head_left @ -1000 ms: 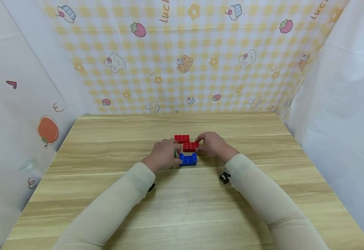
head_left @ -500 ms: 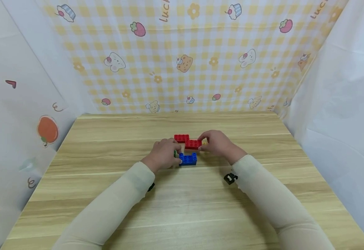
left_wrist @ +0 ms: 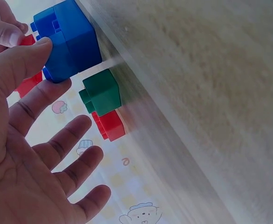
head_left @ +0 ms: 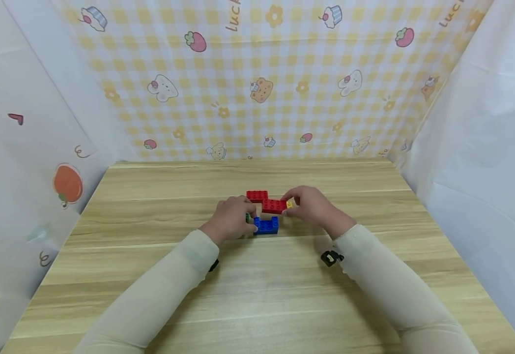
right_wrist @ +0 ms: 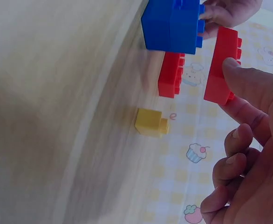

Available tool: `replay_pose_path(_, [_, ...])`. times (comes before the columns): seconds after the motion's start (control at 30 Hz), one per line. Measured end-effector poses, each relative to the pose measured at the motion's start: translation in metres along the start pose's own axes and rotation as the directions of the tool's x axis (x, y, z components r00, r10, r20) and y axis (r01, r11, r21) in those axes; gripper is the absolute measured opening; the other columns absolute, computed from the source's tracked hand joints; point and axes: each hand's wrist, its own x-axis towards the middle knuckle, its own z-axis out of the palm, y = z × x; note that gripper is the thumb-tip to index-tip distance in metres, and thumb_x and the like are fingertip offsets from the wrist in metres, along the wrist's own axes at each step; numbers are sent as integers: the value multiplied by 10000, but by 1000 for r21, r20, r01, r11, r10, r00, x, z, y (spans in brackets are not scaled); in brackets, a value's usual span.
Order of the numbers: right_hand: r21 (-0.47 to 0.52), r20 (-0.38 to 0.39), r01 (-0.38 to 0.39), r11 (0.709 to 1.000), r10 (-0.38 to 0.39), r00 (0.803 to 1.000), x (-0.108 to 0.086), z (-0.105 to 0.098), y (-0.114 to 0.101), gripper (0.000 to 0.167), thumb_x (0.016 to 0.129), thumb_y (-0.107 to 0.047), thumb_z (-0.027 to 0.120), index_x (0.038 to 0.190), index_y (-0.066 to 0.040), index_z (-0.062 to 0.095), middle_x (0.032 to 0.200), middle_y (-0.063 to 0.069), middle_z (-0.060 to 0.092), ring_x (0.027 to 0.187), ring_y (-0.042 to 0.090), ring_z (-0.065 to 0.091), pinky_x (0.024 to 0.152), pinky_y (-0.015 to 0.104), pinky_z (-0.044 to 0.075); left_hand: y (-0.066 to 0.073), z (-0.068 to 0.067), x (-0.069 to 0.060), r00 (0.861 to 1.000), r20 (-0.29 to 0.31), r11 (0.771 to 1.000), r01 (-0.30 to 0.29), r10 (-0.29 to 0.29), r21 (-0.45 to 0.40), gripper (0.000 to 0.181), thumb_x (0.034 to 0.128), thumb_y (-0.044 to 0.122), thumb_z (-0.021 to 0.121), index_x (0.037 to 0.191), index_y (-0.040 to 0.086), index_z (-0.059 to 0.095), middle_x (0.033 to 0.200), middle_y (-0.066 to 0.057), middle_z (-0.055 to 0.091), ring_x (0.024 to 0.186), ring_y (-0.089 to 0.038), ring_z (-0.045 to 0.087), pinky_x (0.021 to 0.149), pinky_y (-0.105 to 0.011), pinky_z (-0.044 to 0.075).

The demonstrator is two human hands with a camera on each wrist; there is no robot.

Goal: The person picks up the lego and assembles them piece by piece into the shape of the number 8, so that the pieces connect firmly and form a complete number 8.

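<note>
My left hand [head_left: 232,220] pinches the left end of a blue brick build [head_left: 266,226] between thumb and index finger. That build has raised studs at both ends and a lower middle, and it stands on the table. In my right hand [head_left: 310,206] a red brick [head_left: 273,206] is pinched by its right end, studs up. The right wrist view shows this red brick [right_wrist: 220,67] held above the tabletop, apart from the blue build. My left hand's other fingers are spread in the left wrist view, near a green brick [left_wrist: 104,93].
Behind the held brick another red brick [head_left: 256,196] lies on the wooden table [head_left: 266,295]. A small yellow brick [right_wrist: 150,122] sits on the table by my right hand. A patterned cloth [head_left: 257,118] hangs at the table's back edge.
My right hand has moved right with the red brick, away from the blue build, and the yellow brick now shows beside it. My left hand and the blue build stay in place.
</note>
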Motion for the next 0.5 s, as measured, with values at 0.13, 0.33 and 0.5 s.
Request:
replay_pose_path(0.13, [34, 2, -3, 999, 3, 1000, -5, 1, -1, 325, 908, -279, 855, 1203, -171, 774, 898, 60, 589, 861, 238, 527, 726, 362, 441, 0, 0, 0, 1000, -2, 1000, 4, -4, -7, 193, 928, 353, 821, 1056, 242, 729, 1410, -31, 608, 1364, -361, 500, 1123, -588, 373])
replay_pose_path(0.33, [77, 6, 6, 997, -6, 1000, -9, 4, 0, 315, 908, -285, 855, 1197, -186, 776, 876, 55, 564, 834, 230, 517, 700, 355, 426, -1, 0, 0, 1000, -6, 1000, 0, 0, -5, 195, 930, 354, 819, 1062, 243, 728, 1399, -25, 608, 1350, -353, 507, 1118, -587, 373])
replay_pose_path(0.5, [101, 11, 48, 994, -49, 999, -12, 8, 2, 313, 904, -272, 858, 1190, -173, 781, 828, 38, 547, 778, 213, 503, 672, 345, 410, -1, 0, 0, 1000, -2, 1000, -6, 6, 2, 202, 935, 369, 811, 1072, 245, 728, 1398, -29, 605, 1353, -359, 504, 1115, -588, 374])
